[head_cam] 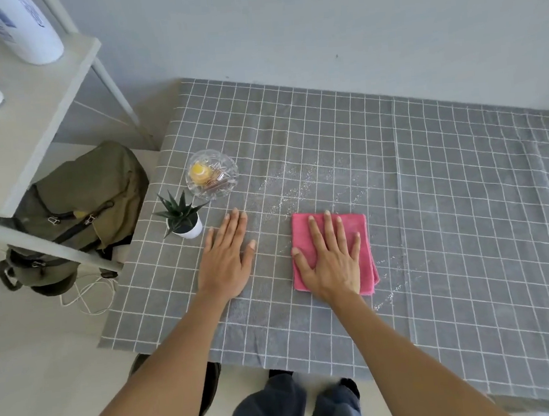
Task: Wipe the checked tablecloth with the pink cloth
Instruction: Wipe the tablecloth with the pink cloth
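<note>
A grey tablecloth [449,209] with white checks covers the table. A folded pink cloth [363,233] lies flat on it near the front middle. My right hand [332,259] presses flat on the pink cloth, fingers spread and pointing away from me. My left hand [228,261] rests flat on the bare tablecloth to the left of the cloth, fingers apart, holding nothing. White specks [297,186] are scattered over the tablecloth beyond and to the right of the pink cloth.
A cut-glass bowl [212,176] with a yellow item and a small potted succulent [182,217] stand near the table's left edge, just beyond my left hand. A green backpack [77,211] lies on the floor under a white shelf [26,123]. The wall runs behind the table.
</note>
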Demonstrator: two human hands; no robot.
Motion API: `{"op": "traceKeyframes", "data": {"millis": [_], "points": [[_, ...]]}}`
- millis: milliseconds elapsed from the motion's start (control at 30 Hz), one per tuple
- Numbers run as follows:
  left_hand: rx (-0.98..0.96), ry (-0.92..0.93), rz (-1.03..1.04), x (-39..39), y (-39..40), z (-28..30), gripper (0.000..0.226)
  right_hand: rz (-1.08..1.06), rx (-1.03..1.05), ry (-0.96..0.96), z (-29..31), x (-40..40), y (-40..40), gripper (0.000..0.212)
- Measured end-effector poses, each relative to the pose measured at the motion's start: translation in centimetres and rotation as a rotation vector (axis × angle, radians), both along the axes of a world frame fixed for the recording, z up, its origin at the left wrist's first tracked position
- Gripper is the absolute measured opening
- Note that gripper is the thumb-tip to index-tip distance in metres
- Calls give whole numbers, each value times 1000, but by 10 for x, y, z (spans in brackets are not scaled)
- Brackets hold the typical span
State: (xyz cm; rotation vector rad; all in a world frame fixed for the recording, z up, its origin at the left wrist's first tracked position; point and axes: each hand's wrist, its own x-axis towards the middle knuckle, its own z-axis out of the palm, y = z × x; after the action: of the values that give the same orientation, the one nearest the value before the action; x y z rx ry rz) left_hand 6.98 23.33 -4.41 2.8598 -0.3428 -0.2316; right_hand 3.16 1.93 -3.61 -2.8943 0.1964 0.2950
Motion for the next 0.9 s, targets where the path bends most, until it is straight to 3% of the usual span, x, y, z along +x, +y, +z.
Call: {"op": "traceKeyframes", "data": {"millis": [133,533,700,900], "points": [[-2,-19,3,-1,0,1,57,-22,0,-6,-3,1,1,80],[-2,-47,1,0,2,0,56,47,53,-43,-3,-2,-16,54],[9,-49,-3,1,4,-2,55,-147,76,-45,-5,-2,-25,52],[-4,-3,-75,-1,29,-3,53,-230,67,-12,-1,0,-16,52]]}}
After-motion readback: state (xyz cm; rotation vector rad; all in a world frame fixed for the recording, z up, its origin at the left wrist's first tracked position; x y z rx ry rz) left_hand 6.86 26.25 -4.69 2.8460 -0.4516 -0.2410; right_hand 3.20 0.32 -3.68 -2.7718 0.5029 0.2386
